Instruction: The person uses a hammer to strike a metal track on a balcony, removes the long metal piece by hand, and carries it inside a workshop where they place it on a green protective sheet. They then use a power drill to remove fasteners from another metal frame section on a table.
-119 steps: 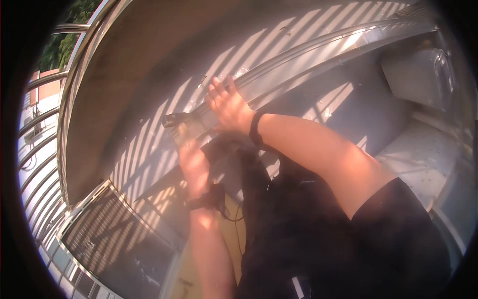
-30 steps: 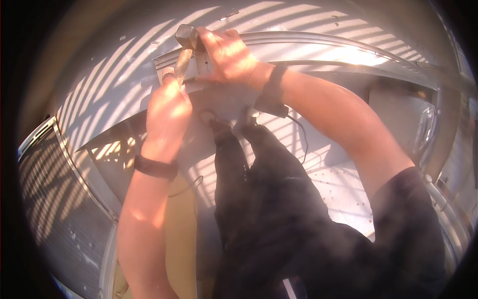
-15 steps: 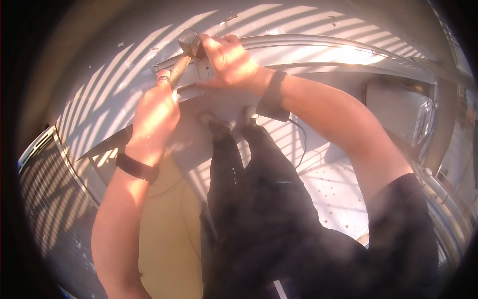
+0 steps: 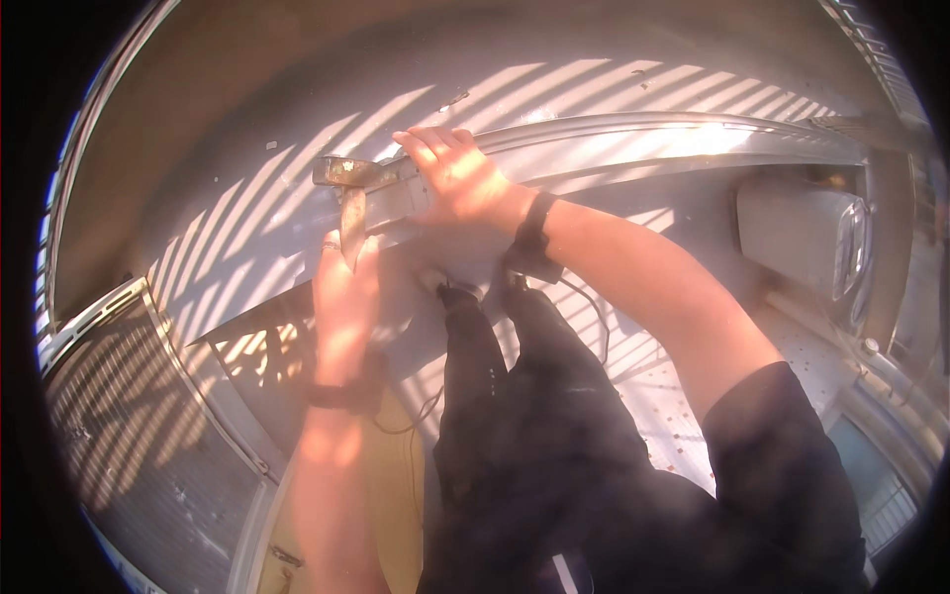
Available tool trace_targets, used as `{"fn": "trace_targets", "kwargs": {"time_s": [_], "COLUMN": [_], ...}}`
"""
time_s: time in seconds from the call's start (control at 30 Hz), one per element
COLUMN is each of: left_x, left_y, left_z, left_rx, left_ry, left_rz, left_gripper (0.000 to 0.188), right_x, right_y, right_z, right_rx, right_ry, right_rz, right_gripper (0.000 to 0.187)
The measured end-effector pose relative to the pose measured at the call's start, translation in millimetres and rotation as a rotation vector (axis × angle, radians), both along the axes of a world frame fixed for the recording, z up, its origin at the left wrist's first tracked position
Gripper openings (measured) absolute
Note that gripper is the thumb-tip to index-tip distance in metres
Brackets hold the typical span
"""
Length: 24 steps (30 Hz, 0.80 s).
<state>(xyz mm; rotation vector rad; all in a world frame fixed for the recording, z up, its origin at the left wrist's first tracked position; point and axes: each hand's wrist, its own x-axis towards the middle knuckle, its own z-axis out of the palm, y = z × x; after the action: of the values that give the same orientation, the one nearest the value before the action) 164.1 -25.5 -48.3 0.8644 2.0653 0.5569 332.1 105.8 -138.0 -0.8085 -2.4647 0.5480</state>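
Observation:
My left hand is closed around the wooden handle of a hammer. The hammer's metal head is at the left end of a long pale metal rail; whether it touches the rail cannot be told. My right hand grips the rail just right of the hammer head, its fingers over the far side and its thumb on the near side. Both wrists wear dark bands, and a cable hangs from the right one.
A pale wall or panel with striped sunlight lies beyond the rail. At right is a white box-like unit. A ribbed panel stands at left, beside a yellowish board. Below, my legs stand over a tiled floor.
The hammer has come nearer to me and away from my right hand, its head turning sideways. My right hand stays on the rail. The whole view has shifted somewhat.

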Motion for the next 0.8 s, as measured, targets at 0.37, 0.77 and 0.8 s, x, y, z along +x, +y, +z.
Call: {"fn": "trace_targets", "kwargs": {"time_s": [0.37, 0.77, 0.8], "left_x": [22, 39, 36], "left_y": [-10, 41, 40], "left_z": [51, 53, 52], "left_rx": [0.027, 0.148, 0.123], "left_ry": [-0.222, 0.2, 0.2], "left_rz": [0.28, -0.15, -0.171], "left_gripper": [0.017, 0.028, 0.028], "right_x": [70, 69, 68], "right_y": [10, 10, 11], "right_z": [5, 6, 10], "right_rx": [0.087, 0.045, 0.055], "right_ry": [-0.192, -0.243, -0.255], "right_rz": [-0.119, -0.134, -0.133], "right_gripper": [0.094, 0.087, 0.087]}}
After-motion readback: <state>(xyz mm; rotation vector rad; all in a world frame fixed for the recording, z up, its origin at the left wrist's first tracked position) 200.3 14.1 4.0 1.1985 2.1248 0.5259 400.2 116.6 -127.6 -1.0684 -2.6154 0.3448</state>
